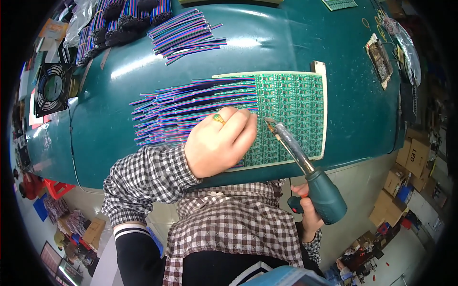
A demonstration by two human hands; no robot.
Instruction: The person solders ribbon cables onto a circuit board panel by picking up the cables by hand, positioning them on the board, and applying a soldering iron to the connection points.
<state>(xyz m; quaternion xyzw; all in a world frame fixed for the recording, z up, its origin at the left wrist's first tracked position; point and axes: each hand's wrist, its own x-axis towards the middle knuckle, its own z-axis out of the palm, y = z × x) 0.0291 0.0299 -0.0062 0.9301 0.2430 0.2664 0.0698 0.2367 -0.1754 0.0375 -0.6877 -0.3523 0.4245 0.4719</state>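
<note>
My left hand [220, 142], with a ring on one finger, lies fingers-down on a row of multicoloured ribbon wires [191, 107] where they meet a green circuit board panel [296, 109]. It presses the wires against the board's left edge. My right hand [307, 209] grips the teal handle of a soldering iron [305, 167]. The iron's tip hovers over the board just right of my left fingertips. The wires fan out leftward across the teal table [267, 43].
A loose pile of cut ribbon wires [186, 35] lies at the table's far side, with bundled wires [119, 21] at the back left. A small black fan [52, 88] stands at the left edge. Cardboard boxes [410, 162] sit on the floor at right.
</note>
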